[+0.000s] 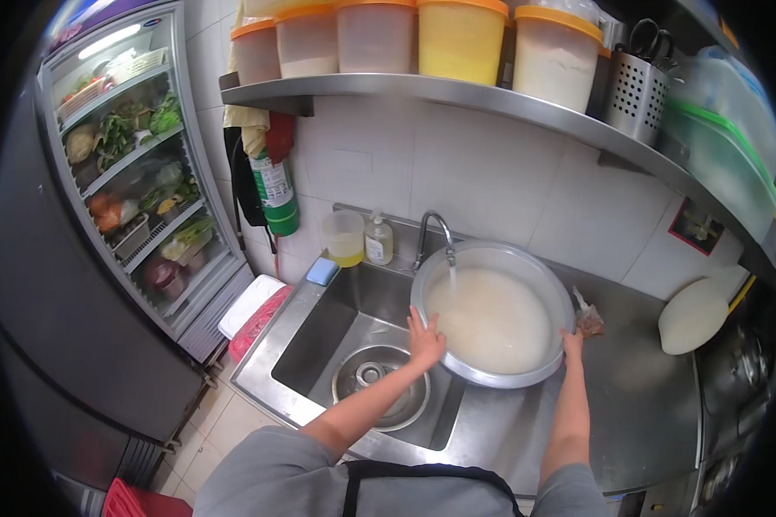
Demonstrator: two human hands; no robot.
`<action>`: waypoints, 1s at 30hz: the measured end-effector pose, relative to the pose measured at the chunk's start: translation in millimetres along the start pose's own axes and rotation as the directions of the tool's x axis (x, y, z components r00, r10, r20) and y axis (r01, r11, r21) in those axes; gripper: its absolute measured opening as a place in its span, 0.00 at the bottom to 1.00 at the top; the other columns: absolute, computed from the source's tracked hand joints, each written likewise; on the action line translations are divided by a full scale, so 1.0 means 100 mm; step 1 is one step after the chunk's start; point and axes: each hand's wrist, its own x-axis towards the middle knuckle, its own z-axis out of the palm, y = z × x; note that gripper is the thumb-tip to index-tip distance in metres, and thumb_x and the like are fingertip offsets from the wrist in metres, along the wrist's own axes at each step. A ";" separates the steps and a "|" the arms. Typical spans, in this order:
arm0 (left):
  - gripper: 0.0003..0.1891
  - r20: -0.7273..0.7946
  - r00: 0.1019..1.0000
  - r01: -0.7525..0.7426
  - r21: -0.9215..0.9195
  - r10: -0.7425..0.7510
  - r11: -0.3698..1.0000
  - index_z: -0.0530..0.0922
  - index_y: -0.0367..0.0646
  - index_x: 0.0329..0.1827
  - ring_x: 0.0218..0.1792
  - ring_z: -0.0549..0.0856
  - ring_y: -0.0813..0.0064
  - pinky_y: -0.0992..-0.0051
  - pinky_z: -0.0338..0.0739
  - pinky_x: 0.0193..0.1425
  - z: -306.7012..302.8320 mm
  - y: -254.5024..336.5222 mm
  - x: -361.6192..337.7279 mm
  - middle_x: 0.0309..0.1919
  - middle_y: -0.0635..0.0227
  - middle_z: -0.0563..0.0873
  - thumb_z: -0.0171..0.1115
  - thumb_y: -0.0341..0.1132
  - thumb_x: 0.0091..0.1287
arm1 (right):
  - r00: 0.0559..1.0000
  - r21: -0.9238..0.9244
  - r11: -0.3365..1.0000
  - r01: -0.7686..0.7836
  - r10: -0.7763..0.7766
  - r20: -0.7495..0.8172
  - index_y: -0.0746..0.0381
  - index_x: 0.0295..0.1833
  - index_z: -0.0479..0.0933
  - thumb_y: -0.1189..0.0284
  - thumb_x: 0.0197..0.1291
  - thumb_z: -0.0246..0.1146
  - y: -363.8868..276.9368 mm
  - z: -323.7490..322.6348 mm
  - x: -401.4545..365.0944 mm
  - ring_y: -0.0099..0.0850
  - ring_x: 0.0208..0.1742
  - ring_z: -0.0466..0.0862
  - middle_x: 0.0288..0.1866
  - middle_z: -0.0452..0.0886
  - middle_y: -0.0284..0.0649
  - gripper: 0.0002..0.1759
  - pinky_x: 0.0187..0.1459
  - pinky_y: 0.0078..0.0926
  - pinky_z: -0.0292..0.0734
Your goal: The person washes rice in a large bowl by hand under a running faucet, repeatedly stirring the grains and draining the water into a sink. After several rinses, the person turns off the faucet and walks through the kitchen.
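Water runs from the curved faucet (437, 229) into a large metal basin (494, 379) that is nearly full of cloudy, whitish water (491, 319). The basin rests partly over the sink's right side and partly on the steel counter. My left hand (426, 341) touches the basin's left rim with its fingers spread. At the right rim, my right hand (572, 343) grips the edge, its fingers partly hidden. Below and left of the basin, the steel sink (319, 345) holds a round metal strainer (381, 387) over its drain.
Behind the sink stand a soap bottle (378, 240), a cup of yellow liquid (345, 239) and a blue sponge (322, 271). A small plastic bag (589, 320) lies right of the basin. A shelf (457, 93) with tubs hangs above. A glass-door fridge (138, 181) is left.
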 end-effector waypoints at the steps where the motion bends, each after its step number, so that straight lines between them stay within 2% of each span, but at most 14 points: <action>1: 0.27 -0.007 1.000 0.002 0.003 -0.002 1.000 0.66 0.48 0.61 0.64 0.49 0.34 0.55 0.51 0.66 0.03 0.01 -0.04 0.66 0.40 0.39 0.52 0.34 0.54 | 0.991 0.156 0.980 -0.123 0.113 0.073 0.69 0.61 0.60 0.71 0.47 0.62 -0.05 -0.01 -0.06 0.41 0.58 0.70 0.58 0.68 0.52 0.34 0.57 0.33 0.63; 6: 0.24 -0.182 0.982 -0.077 -0.142 0.051 0.987 0.68 0.45 0.59 0.63 0.50 0.33 0.54 0.50 0.67 0.15 -0.03 -0.04 0.65 0.37 0.42 0.49 0.30 0.55 | 0.992 0.153 0.980 -0.126 0.124 0.019 0.69 0.61 0.60 0.74 0.47 0.60 -0.07 0.00 -0.14 0.41 0.56 0.71 0.57 0.69 0.51 0.33 0.56 0.32 0.64; 11: 0.23 -0.179 0.977 -0.137 -0.138 0.111 0.981 0.69 0.40 0.56 0.63 0.51 0.33 0.55 0.50 0.67 0.14 -0.17 0.18 0.65 0.36 0.45 0.49 0.28 0.55 | 0.993 0.092 0.994 -0.060 0.069 -0.099 0.71 0.61 0.59 0.76 0.46 0.59 0.04 0.05 -0.36 0.40 0.55 0.72 0.56 0.70 0.51 0.33 0.54 0.31 0.66; 13: 0.23 -0.171 0.975 -0.170 -0.168 0.141 0.971 0.68 0.39 0.56 0.63 0.52 0.34 0.56 0.51 0.67 0.11 -0.20 0.27 0.65 0.37 0.46 0.48 0.28 0.55 | 0.975 0.229 0.969 -0.091 0.134 -0.178 0.71 0.57 0.63 0.76 0.47 0.60 0.15 0.11 -0.39 0.40 0.53 0.73 0.52 0.73 0.52 0.29 0.54 0.31 0.65; 15: 0.23 -0.132 0.979 -0.177 -0.171 0.155 0.969 0.67 0.39 0.58 0.63 0.52 0.36 0.57 0.51 0.67 0.06 -0.25 0.41 0.66 0.39 0.46 0.48 0.28 0.55 | 0.966 0.307 0.939 -0.153 0.208 -0.152 0.73 0.58 0.60 0.78 0.46 0.60 -0.08 0.11 -0.60 0.41 0.54 0.72 0.54 0.70 0.54 0.31 0.55 0.31 0.65; 19: 0.24 -0.062 0.980 -0.196 -0.224 0.187 0.955 0.66 0.40 0.59 0.65 0.50 0.38 0.53 0.51 0.66 -0.04 -0.43 0.67 0.67 0.45 0.47 0.48 0.28 0.56 | 0.966 0.430 0.892 -0.140 0.219 -0.140 0.74 0.58 0.57 0.78 0.46 0.60 0.01 0.28 -0.76 0.41 0.55 0.71 0.56 0.68 0.54 0.32 0.55 0.30 0.65; 21: 0.25 0.095 0.992 -0.093 0.093 0.084 0.991 0.65 0.42 0.60 0.67 0.47 0.42 0.48 0.49 0.65 -0.20 -0.33 0.74 0.67 0.49 0.48 0.50 0.33 0.56 | 0.959 0.454 0.879 -0.143 0.236 -0.155 0.74 0.58 0.57 0.78 0.46 0.60 -0.09 0.35 -0.90 0.42 0.55 0.71 0.56 0.67 0.54 0.32 0.56 0.30 0.64; 22: 0.25 0.106 0.991 -0.093 0.092 0.083 0.991 0.65 0.42 0.60 0.67 0.47 0.42 0.48 0.49 0.65 -0.26 -0.21 0.77 0.67 0.49 0.48 0.50 0.33 0.56 | 0.953 0.414 0.903 -0.118 0.221 -0.209 0.74 0.58 0.57 0.77 0.46 0.60 -0.13 0.38 -0.95 0.42 0.55 0.71 0.56 0.67 0.54 0.32 0.56 0.31 0.63; 23: 0.26 0.188 0.976 -0.182 0.410 0.112 0.894 0.64 0.42 0.61 0.67 0.46 0.44 0.47 0.49 0.65 -0.34 -0.08 0.80 0.68 0.50 0.49 0.51 0.35 0.56 | 0.944 0.372 0.924 -0.095 0.202 -0.262 0.73 0.58 0.58 0.77 0.46 0.59 -0.14 0.40 -0.98 0.43 0.55 0.71 0.55 0.68 0.54 0.32 0.57 0.31 0.63; 24: 0.27 0.272 0.955 -0.274 0.670 0.115 0.690 0.63 0.43 0.62 0.68 0.45 0.45 0.45 0.49 0.64 -0.36 -0.01 0.84 0.68 0.52 0.50 0.52 0.38 0.57 | 0.949 0.384 0.920 -0.079 0.188 -0.254 0.73 0.58 0.58 0.76 0.47 0.59 -0.14 0.39 -0.98 0.44 0.55 0.71 0.56 0.67 0.55 0.32 0.57 0.32 0.62; 25: 0.27 0.280 0.953 -0.279 0.667 0.115 0.690 0.63 0.43 0.62 0.68 0.45 0.45 0.45 0.49 0.64 -0.29 0.04 0.88 0.68 0.52 0.50 0.52 0.38 0.57 | 0.947 0.381 0.921 -0.084 0.193 -0.257 0.73 0.58 0.58 0.76 0.47 0.59 -0.20 0.38 -1.01 0.44 0.55 0.71 0.56 0.67 0.55 0.32 0.57 0.32 0.62; 27: 0.28 0.529 0.821 -0.530 0.568 0.215 0.629 0.64 0.45 0.62 0.68 0.45 0.48 0.50 0.49 0.66 -0.05 0.20 0.95 0.68 0.55 0.48 0.54 0.41 0.57 | 0.936 0.328 0.940 -0.097 0.198 -0.290 0.73 0.58 0.59 0.75 0.47 0.60 -0.30 0.36 -1.07 0.45 0.55 0.71 0.55 0.69 0.56 0.31 0.56 0.32 0.62; 28: 0.28 0.533 0.817 -0.535 0.562 0.219 0.631 0.64 0.45 0.62 0.68 0.45 0.48 0.50 0.49 0.66 0.11 0.21 1.01 0.68 0.55 0.48 0.54 0.41 0.57 | 0.934 0.324 0.941 -0.099 0.200 -0.296 0.73 0.58 0.59 0.75 0.47 0.60 -0.28 0.37 -1.07 0.45 0.55 0.71 0.55 0.69 0.56 0.31 0.56 0.32 0.62; 30: 0.24 0.549 0.825 -0.410 0.420 0.133 0.810 0.68 0.44 0.58 0.64 0.60 0.49 0.52 0.61 0.60 0.47 0.18 1.17 0.64 0.54 0.60 0.54 0.41 0.58 | 0.938 0.279 0.954 -0.113 0.196 -0.288 0.73 0.57 0.59 0.75 0.46 0.61 -0.26 0.36 -1.04 0.46 0.55 0.72 0.53 0.71 0.57 0.31 0.56 0.33 0.63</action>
